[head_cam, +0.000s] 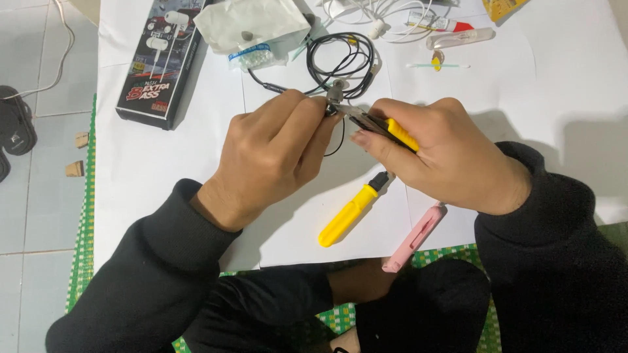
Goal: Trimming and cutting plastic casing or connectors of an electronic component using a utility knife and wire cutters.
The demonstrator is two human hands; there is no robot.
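We saw a long black retail box [161, 59] lying flat at the sheet's top-left corner, printed with white earphones and red-and-white lettering. Just right of it sat a crumpled white pouch [252, 23] over a small clear bag with a blue strip [256, 57]. A yellow packet corner [502, 6] poked in at the top right edge.

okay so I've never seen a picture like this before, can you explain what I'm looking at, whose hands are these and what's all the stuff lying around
This is one picture from a camera worn on a person's head, looking down at their own two bare hands. There is no machine here. The left hand pinches a thin black earphone cable near a small grey earpiece. The right hand grips a small cutter with yellow handles, its tip at that earpiece. They work over white paper sheets spread on a green mat. Below the hands lie a yellow-handled tool and a pink tool. Farther off sit a black earphone box and white cables.
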